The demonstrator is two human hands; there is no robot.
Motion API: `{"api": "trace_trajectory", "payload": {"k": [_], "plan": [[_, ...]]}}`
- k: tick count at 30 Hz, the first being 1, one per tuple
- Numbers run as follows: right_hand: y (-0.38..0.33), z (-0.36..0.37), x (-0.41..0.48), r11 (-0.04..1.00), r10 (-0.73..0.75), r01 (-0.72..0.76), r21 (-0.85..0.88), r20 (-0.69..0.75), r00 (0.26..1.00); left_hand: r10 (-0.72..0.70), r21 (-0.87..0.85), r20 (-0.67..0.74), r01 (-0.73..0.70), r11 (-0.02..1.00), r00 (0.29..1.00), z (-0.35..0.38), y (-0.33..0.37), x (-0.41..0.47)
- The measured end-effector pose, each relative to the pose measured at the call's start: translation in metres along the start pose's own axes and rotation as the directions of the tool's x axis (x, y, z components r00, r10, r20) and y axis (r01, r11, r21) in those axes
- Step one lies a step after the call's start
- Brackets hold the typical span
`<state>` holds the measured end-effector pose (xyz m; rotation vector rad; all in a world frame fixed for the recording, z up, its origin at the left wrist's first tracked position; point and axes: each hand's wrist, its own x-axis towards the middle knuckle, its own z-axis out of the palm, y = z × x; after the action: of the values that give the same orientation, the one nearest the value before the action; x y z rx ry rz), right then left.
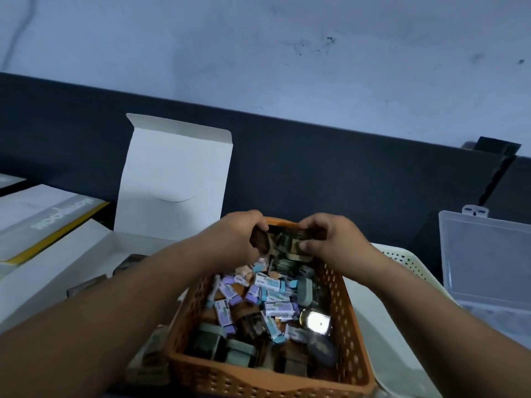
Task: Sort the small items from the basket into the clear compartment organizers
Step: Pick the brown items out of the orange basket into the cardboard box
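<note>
An orange perforated basket (349, 334) stands in front of me, heaped with several small items: purple and teal packets (268, 297), dark little boxes and a shiny round tin (316, 323). Both hands reach over its far end. My left hand (238, 237) grips a dark brown item (260, 241). My right hand (330, 239) pinches a dark greenish piece (296, 239) between thumb and fingers. A clear compartment organizer (485, 254) stands at the right with its lid up.
An open white cardboard box (172, 173) with a raised flap stands behind the basket at the left. Flat white boxes (48, 222) lie at the far left. A cream perforated basket (402, 259) sits under and to the right of the orange one. A dark wall panel runs behind.
</note>
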<state>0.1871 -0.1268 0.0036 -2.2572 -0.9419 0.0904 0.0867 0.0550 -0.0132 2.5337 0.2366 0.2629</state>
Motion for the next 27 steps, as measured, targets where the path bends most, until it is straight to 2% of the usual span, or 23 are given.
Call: {"api": "trace_trajectory", "payload": {"k": [2, 4, 8, 13, 16, 18, 22, 25, 27], "plan": [[-0.019, 0.004, 0.002, 0.993, -0.019, 0.013, 0.117, 0.050, 0.999, -0.035, -0.176, -0.037, 0.028, 0.984, 0.999, -0.021, -0.002, -0.022], [-0.037, 0.014, 0.007, 0.984, -0.065, 0.048, 0.172, 0.092, 0.994, -0.060, -0.261, -0.084, 0.036, 0.965, 0.995, -0.039, -0.008, -0.043], [-0.076, 0.055, 0.019, 0.965, -0.173, 0.132, 0.228, 0.174, 0.969, -0.158, -0.196, -0.176, 0.123, 0.973, 0.972, -0.061, -0.040, -0.077], [-0.115, 0.105, 0.027, 0.960, -0.276, 0.255, 0.112, 0.278, 0.920, -0.305, -0.210, -0.205, 0.263, 0.942, 0.930, -0.077, -0.078, -0.120], [-0.123, 0.124, 0.028, 0.933, -0.301, 0.351, -0.075, 0.368, 0.880, -0.362, -0.177, -0.195, 0.331, 0.927, 0.912, -0.077, -0.097, -0.137], [-0.120, 0.126, 0.030, 0.912, -0.308, 0.381, -0.152, 0.359, 0.881, -0.385, -0.146, -0.157, 0.365, 0.920, 0.909, -0.073, -0.104, -0.141], [-0.102, 0.099, 0.029, 0.940, -0.266, 0.314, -0.130, 0.293, 0.918, -0.356, -0.095, -0.162, 0.345, 0.934, 0.920, -0.067, -0.100, -0.135], [-0.073, 0.063, 0.027, 0.938, -0.227, 0.279, -0.207, 0.242, 0.943, -0.254, -0.056, -0.185, 0.248, 0.967, 0.949, -0.064, -0.083, -0.121], [-0.047, 0.040, 0.022, 0.935, -0.150, 0.205, -0.289, 0.201, 0.968, -0.175, -0.022, -0.180, 0.174, 0.984, 0.968, -0.057, -0.067, -0.107]]}}
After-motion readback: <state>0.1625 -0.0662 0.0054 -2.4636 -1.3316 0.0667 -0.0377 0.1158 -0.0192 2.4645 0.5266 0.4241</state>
